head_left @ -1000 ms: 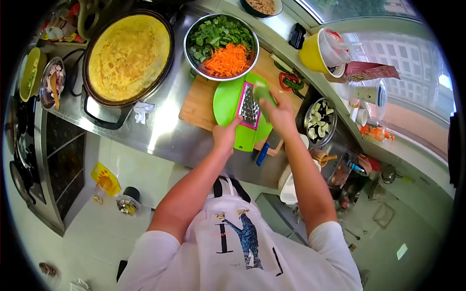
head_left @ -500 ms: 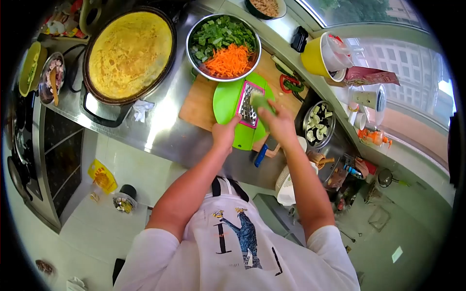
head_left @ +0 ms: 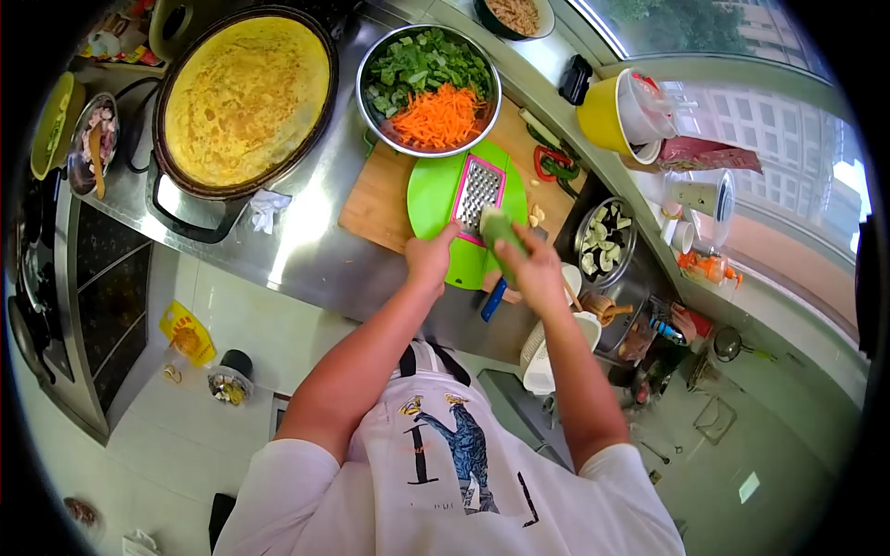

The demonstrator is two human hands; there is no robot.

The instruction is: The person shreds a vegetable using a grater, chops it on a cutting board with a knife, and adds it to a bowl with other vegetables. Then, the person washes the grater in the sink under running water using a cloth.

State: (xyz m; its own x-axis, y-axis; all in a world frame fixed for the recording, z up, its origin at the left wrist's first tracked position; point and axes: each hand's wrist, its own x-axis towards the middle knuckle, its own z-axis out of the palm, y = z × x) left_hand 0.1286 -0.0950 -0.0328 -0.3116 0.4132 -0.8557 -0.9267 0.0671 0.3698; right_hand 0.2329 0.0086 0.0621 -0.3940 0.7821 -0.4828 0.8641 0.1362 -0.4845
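Observation:
My left hand is closed on the lower edge of a flat metal grater with a pink frame. The grater lies on a bright green plastic board, which rests on a wooden cutting board. In my right hand is a thick piece of green vegetable that looks like zucchini. Its pale cut end sits at the lower end of the grater; whether it touches is unclear. A steel bowl of chopped greens and shredded carrot stands just beyond the boards.
On the left is a large pan with a yellow flatbread. A blue-handled knife lies near my right wrist, close to garlic cloves. A bowl of chopped eggplant and a white basket are to the right.
My right hand has drawn the green vegetable down the grater toward me, baring more of the grater's face. My left hand stays in place on the grater.

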